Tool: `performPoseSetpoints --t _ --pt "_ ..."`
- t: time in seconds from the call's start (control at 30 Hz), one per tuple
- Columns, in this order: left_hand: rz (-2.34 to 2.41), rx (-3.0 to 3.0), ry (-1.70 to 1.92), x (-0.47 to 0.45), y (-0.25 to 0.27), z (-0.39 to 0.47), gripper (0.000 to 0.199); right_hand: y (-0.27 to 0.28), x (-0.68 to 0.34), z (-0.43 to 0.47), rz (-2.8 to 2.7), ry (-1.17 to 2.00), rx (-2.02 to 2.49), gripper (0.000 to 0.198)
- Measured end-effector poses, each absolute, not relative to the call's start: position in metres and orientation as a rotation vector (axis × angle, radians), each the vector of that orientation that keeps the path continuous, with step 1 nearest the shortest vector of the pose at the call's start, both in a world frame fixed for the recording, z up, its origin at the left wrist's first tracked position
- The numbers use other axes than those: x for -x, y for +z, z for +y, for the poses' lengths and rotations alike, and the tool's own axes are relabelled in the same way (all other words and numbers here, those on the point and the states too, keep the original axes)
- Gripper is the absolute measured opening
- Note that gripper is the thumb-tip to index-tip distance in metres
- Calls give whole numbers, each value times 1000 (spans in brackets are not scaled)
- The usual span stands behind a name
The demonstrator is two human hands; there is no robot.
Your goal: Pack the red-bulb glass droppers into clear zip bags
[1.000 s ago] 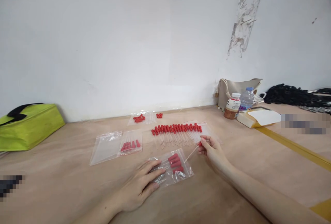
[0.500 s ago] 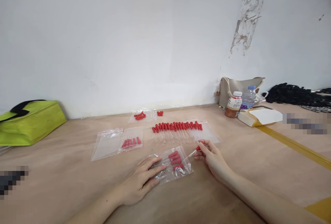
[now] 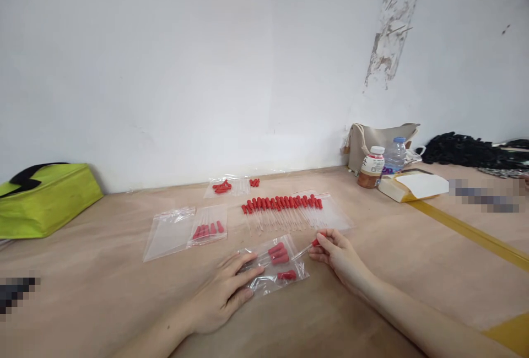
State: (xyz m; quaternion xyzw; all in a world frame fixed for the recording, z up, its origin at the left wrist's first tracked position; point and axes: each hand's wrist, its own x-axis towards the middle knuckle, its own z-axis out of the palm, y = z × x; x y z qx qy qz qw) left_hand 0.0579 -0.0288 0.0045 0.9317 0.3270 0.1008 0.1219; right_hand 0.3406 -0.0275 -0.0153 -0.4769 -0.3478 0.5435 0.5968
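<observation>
Under the spread fingers of my left hand point(image 3: 227, 292), a clear zip bag point(image 3: 268, 283) lies flat on the table, with several red-bulbed droppers point(image 3: 281, 259) inside. My right hand point(image 3: 336, 250) pinches another dropper point(image 3: 317, 241) by its red rubber bulb. Its thin clear tube points left and reaches the right end of the bag; whether the tip is inside or over the plastic I cannot tell. Behind the bag, a long row of droppers point(image 3: 285, 202) lies with bulbs away from me, partly on another clear bag point(image 3: 334, 212).
To the left lie a flat clear bag point(image 3: 167, 231) and a bag holding several droppers point(image 3: 210, 229). Loose red bulbs point(image 3: 222, 186) rest near the wall. A lime-green bag point(image 3: 53, 198) stands far left; bottles point(image 3: 372, 168) and an open carton point(image 3: 397, 190) stand right.
The dropper in my right hand has moved so its tube overlaps the bag's right end more. Bulbs inside the bag have shifted, leaving a gap between them. My left hand has stayed nearly still.
</observation>
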Motion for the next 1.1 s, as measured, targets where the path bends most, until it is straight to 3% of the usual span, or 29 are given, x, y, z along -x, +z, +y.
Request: performPoseSetpoints --t 0.27,0.53,0.77,0.97,1.1 --pt "931 -2729 324 -58 5 -28 40 -16 -339 -29 -1325 1189 1276 29" --pt "922 -2689 340 -59 8 -30 40 -13 -331 -31 -1536 1075 1254 11" --pt "892 -2674 372 -59 8 -30 40 0 -319 -34 -1452 1329 1255 29" --pt "899 -2650 356 -56 4 -28 42 -5 -322 -28 -1369 1479 1271 59" --pt "851 -2644 352 -57 8 -29 44 -6 -328 -21 -1323 1382 1327 54"
